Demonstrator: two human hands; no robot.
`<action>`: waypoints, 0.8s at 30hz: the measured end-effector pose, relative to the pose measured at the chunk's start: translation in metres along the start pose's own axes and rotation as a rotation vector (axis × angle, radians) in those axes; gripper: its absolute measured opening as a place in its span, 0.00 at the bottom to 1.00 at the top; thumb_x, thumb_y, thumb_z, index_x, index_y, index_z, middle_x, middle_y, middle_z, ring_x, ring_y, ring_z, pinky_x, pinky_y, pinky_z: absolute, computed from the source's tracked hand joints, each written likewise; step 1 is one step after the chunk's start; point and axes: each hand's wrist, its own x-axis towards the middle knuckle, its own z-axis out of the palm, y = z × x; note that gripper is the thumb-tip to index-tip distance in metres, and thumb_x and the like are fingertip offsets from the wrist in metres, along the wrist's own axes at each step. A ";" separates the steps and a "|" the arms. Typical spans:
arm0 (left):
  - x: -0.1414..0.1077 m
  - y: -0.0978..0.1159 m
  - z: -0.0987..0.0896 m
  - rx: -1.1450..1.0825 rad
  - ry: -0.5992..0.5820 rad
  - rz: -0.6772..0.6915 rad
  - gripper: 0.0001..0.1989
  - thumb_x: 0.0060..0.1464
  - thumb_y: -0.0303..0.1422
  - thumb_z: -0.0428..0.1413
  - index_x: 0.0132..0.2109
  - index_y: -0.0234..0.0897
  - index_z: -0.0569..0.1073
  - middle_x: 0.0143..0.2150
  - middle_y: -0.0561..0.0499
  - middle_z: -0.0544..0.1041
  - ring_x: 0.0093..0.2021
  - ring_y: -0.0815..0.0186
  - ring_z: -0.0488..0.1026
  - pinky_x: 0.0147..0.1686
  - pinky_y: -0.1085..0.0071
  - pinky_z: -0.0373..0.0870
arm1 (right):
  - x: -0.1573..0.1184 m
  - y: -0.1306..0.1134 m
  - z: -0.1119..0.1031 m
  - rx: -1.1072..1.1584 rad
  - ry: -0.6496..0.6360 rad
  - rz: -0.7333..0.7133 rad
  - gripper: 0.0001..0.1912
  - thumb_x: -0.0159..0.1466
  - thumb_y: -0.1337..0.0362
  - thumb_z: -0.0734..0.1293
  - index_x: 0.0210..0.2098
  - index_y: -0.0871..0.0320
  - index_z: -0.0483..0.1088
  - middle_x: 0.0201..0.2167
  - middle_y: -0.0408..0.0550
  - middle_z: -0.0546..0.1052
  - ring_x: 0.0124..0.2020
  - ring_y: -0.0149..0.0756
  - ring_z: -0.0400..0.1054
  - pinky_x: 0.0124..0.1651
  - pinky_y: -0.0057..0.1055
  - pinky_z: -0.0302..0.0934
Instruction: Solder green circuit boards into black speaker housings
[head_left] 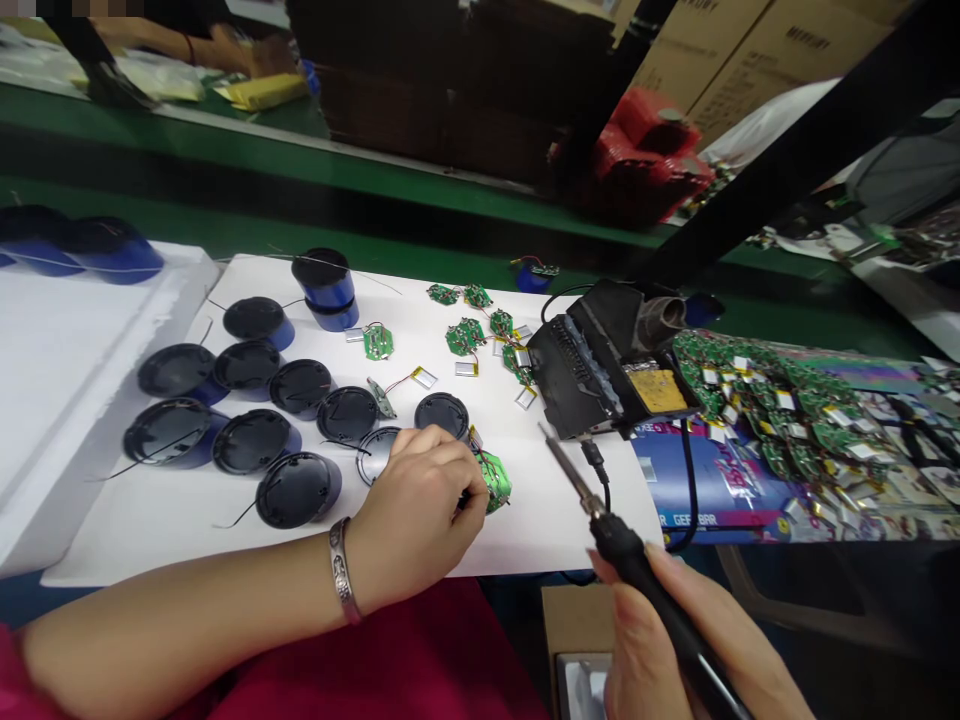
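Note:
My left hand (424, 500) is closed at the front middle of the white sheet (555, 530), its fingertips on a green circuit board (495, 482) with thin wires. Just behind the fingers sits a round black-topped cup (442, 413), and another is partly hidden by the hand. My right hand (675, 620) is wrapped round the black handle of a soldering iron (626, 550). The iron's metal tip points up and left, over the sheet, apart from the board. A battery (424, 378) wired to a small board lies behind the cups.
Several blue cups with black tops (251, 440) stand at the left. A black soldering station (592, 360) with a yellow sponge (656, 390) stands right of centre. Many circuit boards (795, 410) are heaped at the right. Behind the bench, a person's hand (262, 55) is near yellow packets.

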 end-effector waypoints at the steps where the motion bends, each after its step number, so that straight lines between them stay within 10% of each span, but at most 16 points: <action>1: 0.000 0.000 0.000 0.000 0.003 0.000 0.10 0.58 0.24 0.54 0.28 0.36 0.73 0.33 0.53 0.78 0.40 0.62 0.69 0.43 0.61 0.59 | 0.002 0.001 0.006 0.004 0.020 -0.026 0.20 0.61 0.71 0.71 0.52 0.56 0.71 0.40 0.49 0.80 0.38 0.40 0.77 0.40 0.36 0.72; 11: -0.002 0.001 -0.001 -0.028 0.019 -0.001 0.09 0.58 0.25 0.56 0.30 0.37 0.75 0.33 0.54 0.78 0.40 0.62 0.68 0.43 0.61 0.59 | 0.015 0.021 0.057 0.243 -0.152 -0.311 0.22 0.63 0.80 0.65 0.55 0.60 0.67 0.43 0.53 0.80 0.44 0.38 0.75 0.44 0.34 0.71; 24: 0.001 0.002 -0.004 -0.038 0.004 -0.003 0.09 0.56 0.25 0.56 0.29 0.37 0.74 0.32 0.55 0.78 0.39 0.63 0.69 0.45 0.61 0.61 | 0.009 0.022 0.068 0.242 -0.135 -0.331 0.24 0.58 0.83 0.68 0.52 0.62 0.68 0.37 0.53 0.77 0.39 0.39 0.72 0.41 0.38 0.70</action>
